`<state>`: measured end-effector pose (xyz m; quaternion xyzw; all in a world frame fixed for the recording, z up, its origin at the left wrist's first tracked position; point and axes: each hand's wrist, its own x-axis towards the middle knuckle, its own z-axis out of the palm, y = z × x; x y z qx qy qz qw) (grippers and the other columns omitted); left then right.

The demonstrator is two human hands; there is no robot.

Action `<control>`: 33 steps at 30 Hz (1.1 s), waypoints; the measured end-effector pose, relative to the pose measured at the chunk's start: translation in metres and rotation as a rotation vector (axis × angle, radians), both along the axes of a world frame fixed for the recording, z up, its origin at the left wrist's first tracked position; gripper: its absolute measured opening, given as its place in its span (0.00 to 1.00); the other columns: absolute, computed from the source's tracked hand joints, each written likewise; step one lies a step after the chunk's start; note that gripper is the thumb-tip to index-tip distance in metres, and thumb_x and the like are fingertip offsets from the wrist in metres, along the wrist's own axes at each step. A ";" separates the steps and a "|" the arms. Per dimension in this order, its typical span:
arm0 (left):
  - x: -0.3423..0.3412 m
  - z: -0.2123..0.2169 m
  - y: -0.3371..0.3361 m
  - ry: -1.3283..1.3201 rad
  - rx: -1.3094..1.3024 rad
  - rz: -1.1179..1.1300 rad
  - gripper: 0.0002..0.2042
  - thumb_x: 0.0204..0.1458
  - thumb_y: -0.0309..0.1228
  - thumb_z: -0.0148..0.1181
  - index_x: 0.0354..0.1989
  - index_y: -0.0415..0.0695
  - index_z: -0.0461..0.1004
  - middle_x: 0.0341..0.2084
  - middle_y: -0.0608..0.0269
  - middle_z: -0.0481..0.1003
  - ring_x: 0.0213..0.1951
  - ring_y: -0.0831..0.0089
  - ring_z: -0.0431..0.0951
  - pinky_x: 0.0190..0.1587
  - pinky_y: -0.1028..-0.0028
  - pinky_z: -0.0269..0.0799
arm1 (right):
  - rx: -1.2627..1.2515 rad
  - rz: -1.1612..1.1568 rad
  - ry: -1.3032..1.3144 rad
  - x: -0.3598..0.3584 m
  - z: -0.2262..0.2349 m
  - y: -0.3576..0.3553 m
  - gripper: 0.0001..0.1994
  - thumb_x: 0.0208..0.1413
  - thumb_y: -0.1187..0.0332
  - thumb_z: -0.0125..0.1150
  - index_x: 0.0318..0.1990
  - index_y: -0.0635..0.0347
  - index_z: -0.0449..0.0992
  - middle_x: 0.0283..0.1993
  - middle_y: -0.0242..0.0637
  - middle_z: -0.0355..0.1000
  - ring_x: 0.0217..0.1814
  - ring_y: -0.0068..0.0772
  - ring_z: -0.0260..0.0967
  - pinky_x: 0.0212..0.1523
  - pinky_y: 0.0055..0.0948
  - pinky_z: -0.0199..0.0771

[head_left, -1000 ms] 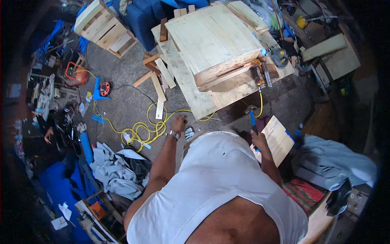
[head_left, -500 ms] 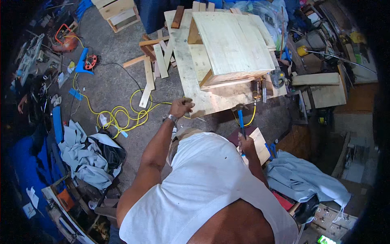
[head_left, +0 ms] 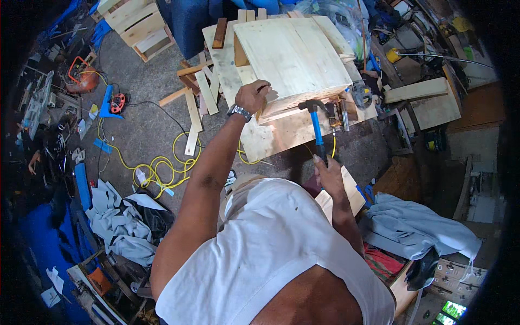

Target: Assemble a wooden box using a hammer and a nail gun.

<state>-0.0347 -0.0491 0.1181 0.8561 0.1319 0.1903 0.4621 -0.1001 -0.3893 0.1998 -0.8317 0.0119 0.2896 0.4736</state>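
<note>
My right hand (head_left: 329, 176) grips a hammer (head_left: 317, 127) with a dark head and a blue and black handle, raised in front of the workboard. The hammer head is near the front edge of a pale wooden box (head_left: 295, 54), apparently not touching it. My left hand (head_left: 253, 96) is at the box's near left corner, its fingers curled together; anything between them is too small to make out. The box rests on a large plywood board (head_left: 281, 135). On the board's near right part lies a tool (head_left: 332, 115) joined to a yellow hose (head_left: 333, 145).
Several wood strips (head_left: 194, 116) lie on the floor left of the board, beside a coiled yellow hose (head_left: 162, 170). Another wooden box (head_left: 135, 30) stands at the far left. Grey cloth (head_left: 116, 216) is heaped at left, and more grey cloth (head_left: 406, 222) at right.
My left hand has moved up and forward from the board's left edge to the box's corner. My right hand has lifted the hammer forward and up toward the box. The view has shifted slightly.
</note>
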 end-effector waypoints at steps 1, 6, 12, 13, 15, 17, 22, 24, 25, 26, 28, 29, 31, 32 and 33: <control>0.001 -0.001 -0.002 -0.001 0.003 -0.001 0.13 0.58 0.40 0.60 0.44 0.46 0.81 0.38 0.54 0.82 0.41 0.58 0.83 0.46 0.67 0.76 | -0.005 0.021 0.008 0.000 -0.001 0.000 0.17 0.64 0.52 0.59 0.35 0.58 0.69 0.21 0.25 0.62 0.17 0.17 0.59 0.16 0.24 0.62; 0.002 -0.007 -0.005 0.062 0.106 -0.008 0.13 0.59 0.41 0.59 0.44 0.47 0.81 0.37 0.53 0.82 0.40 0.56 0.82 0.44 0.63 0.77 | -0.002 0.074 0.012 0.006 -0.007 -0.002 0.19 0.63 0.50 0.59 0.34 0.58 0.69 0.21 0.26 0.63 0.17 0.18 0.59 0.17 0.25 0.62; 0.002 -0.009 -0.002 0.080 0.228 -0.042 0.13 0.60 0.42 0.59 0.44 0.48 0.81 0.35 0.53 0.82 0.38 0.55 0.82 0.43 0.60 0.77 | -0.009 0.119 0.004 0.021 0.002 0.014 0.21 0.63 0.48 0.58 0.34 0.60 0.71 0.22 0.31 0.67 0.18 0.23 0.62 0.21 0.28 0.66; 0.001 -0.010 -0.002 0.079 0.229 -0.041 0.13 0.60 0.42 0.59 0.44 0.48 0.81 0.35 0.53 0.82 0.38 0.55 0.82 0.43 0.60 0.77 | -0.033 0.139 -0.089 0.024 -0.002 0.017 0.22 0.63 0.48 0.58 0.35 0.62 0.72 0.22 0.34 0.68 0.21 0.28 0.65 0.24 0.32 0.69; -0.001 -0.004 -0.007 0.095 0.216 -0.044 0.12 0.60 0.41 0.58 0.44 0.49 0.81 0.36 0.54 0.82 0.39 0.55 0.82 0.43 0.60 0.77 | -0.060 0.149 -0.183 0.028 0.000 0.027 0.23 0.63 0.48 0.58 0.37 0.63 0.73 0.23 0.38 0.70 0.23 0.32 0.68 0.28 0.36 0.71; -0.001 -0.004 -0.009 0.081 0.232 -0.042 0.11 0.59 0.41 0.59 0.44 0.50 0.81 0.36 0.54 0.82 0.39 0.55 0.82 0.43 0.60 0.77 | -0.120 0.162 -0.187 0.030 0.007 0.039 0.24 0.63 0.47 0.56 0.40 0.66 0.74 0.27 0.49 0.74 0.31 0.47 0.75 0.37 0.45 0.73; -0.006 -0.021 -0.007 -0.086 0.290 -0.010 0.09 0.58 0.38 0.59 0.43 0.54 0.81 0.36 0.57 0.82 0.40 0.56 0.82 0.43 0.59 0.77 | -0.257 0.245 -0.542 0.040 -0.002 0.066 0.23 0.63 0.49 0.57 0.40 0.66 0.73 0.30 0.57 0.75 0.36 0.59 0.76 0.37 0.50 0.73; -0.006 -0.012 -0.010 -0.044 0.276 -0.018 0.09 0.57 0.37 0.59 0.43 0.54 0.81 0.36 0.58 0.82 0.40 0.56 0.82 0.43 0.59 0.77 | -0.186 0.194 -0.569 0.031 0.031 0.077 0.24 0.62 0.48 0.57 0.41 0.67 0.73 0.31 0.60 0.74 0.37 0.64 0.75 0.39 0.54 0.72; -0.008 -0.007 -0.013 -0.004 0.265 -0.028 0.09 0.57 0.37 0.59 0.43 0.54 0.81 0.37 0.59 0.82 0.41 0.57 0.82 0.44 0.59 0.77 | -0.191 0.192 -0.567 0.031 0.029 0.077 0.24 0.62 0.48 0.57 0.41 0.67 0.73 0.31 0.60 0.74 0.37 0.64 0.75 0.39 0.54 0.72; -0.007 -0.009 -0.012 -0.008 0.266 -0.027 0.09 0.57 0.37 0.59 0.43 0.54 0.81 0.37 0.59 0.82 0.41 0.57 0.82 0.44 0.59 0.77 | -0.163 0.177 -0.554 0.033 0.028 0.079 0.24 0.62 0.48 0.57 0.41 0.67 0.73 0.31 0.61 0.74 0.38 0.65 0.75 0.41 0.55 0.72; -0.007 -0.012 -0.012 -0.025 0.231 -0.015 0.09 0.57 0.38 0.58 0.42 0.54 0.82 0.38 0.60 0.82 0.44 0.59 0.81 0.45 0.59 0.77 | -0.137 0.161 -0.547 0.035 0.016 0.081 0.25 0.62 0.47 0.56 0.42 0.67 0.73 0.32 0.62 0.74 0.39 0.65 0.75 0.42 0.56 0.72; -0.007 -0.013 -0.012 -0.030 0.229 -0.017 0.09 0.57 0.38 0.58 0.42 0.54 0.82 0.38 0.60 0.82 0.44 0.59 0.81 0.45 0.59 0.77 | -0.296 0.254 -0.522 0.035 0.007 0.082 0.25 0.62 0.47 0.56 0.42 0.67 0.73 0.32 0.62 0.74 0.40 0.65 0.75 0.42 0.55 0.72; -0.006 -0.014 -0.012 -0.040 0.249 -0.013 0.09 0.56 0.38 0.59 0.41 0.54 0.82 0.38 0.60 0.82 0.44 0.59 0.81 0.44 0.59 0.78 | -0.461 0.341 -0.497 0.036 -0.002 0.077 0.25 0.62 0.48 0.57 0.43 0.67 0.73 0.33 0.62 0.74 0.40 0.65 0.75 0.42 0.55 0.72; -0.007 -0.016 -0.011 -0.042 0.246 -0.009 0.09 0.56 0.38 0.59 0.41 0.54 0.82 0.38 0.60 0.82 0.44 0.59 0.81 0.44 0.59 0.78 | -0.441 0.345 -0.441 0.034 0.005 0.078 0.25 0.62 0.48 0.56 0.43 0.67 0.74 0.33 0.63 0.75 0.41 0.65 0.75 0.43 0.55 0.72; -0.008 -0.018 -0.009 -0.034 0.245 -0.007 0.09 0.56 0.38 0.59 0.42 0.54 0.82 0.38 0.59 0.82 0.44 0.59 0.81 0.45 0.59 0.78 | -0.421 0.349 -0.385 0.032 0.012 0.078 0.25 0.62 0.48 0.56 0.42 0.67 0.74 0.34 0.63 0.75 0.42 0.65 0.75 0.44 0.54 0.72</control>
